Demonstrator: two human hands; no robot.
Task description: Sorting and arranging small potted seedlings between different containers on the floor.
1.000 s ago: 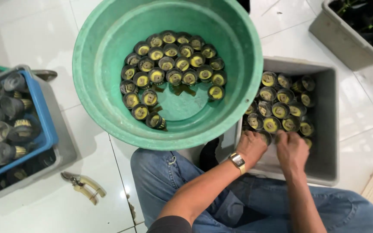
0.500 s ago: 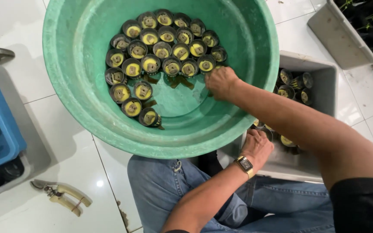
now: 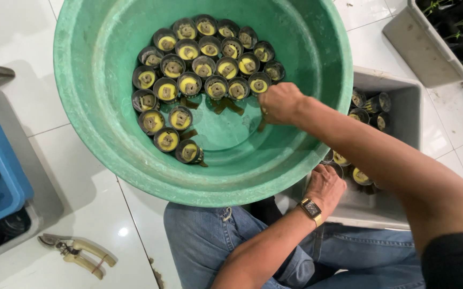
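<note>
The right hand (image 3: 280,103) is held curled inside the green basin (image 3: 81,107), just right of the packed small black pots (image 3: 199,75) — whether a pot is gripped cannot be told. The left hand (image 3: 325,184) (watch on wrist) is closed over pots in the grey tub (image 3: 402,101), near right.

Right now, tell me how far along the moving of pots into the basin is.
Done: about two dozen small pots stand packed in rows in the green basin. In hand: the right hand is in the basin beside the last row; the left hand reaches into the grey bin. Left: several pots lie in that bin, and roughly half the basin floor is bare.
</note>
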